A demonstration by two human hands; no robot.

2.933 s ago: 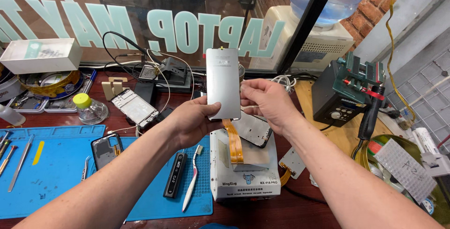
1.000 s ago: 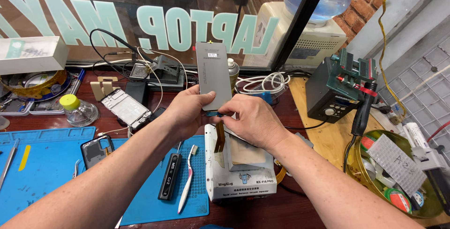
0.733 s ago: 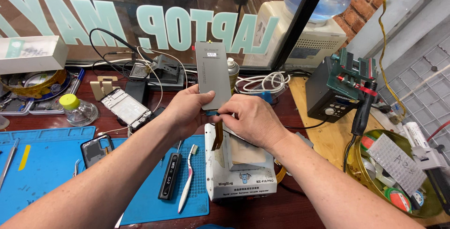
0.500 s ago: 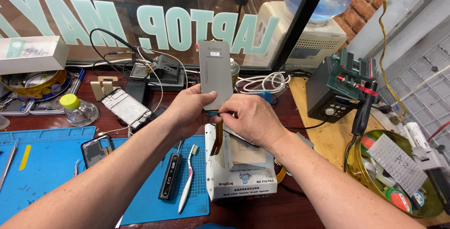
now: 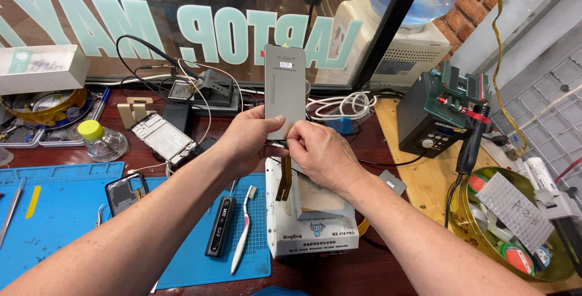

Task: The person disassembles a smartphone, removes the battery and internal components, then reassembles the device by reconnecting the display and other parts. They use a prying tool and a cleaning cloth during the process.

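Left hand [image 5: 245,141] grip closed on one upright grey phone screen panel [image 5: 285,90], right hand [image 5: 318,153] pinching its lower edge, one white toothbrush [image 5: 241,230], one blue mat [image 5: 73,211] on worktop [image 5: 364,265]

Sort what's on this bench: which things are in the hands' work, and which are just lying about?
In hand:
- grey screen panel, held upright by left hand and right hand
- its orange flex cable
- white heating box below

Lying about:
- toothbrush
- black tool
- phone frame
- yellow-capped bottle
- soldering station
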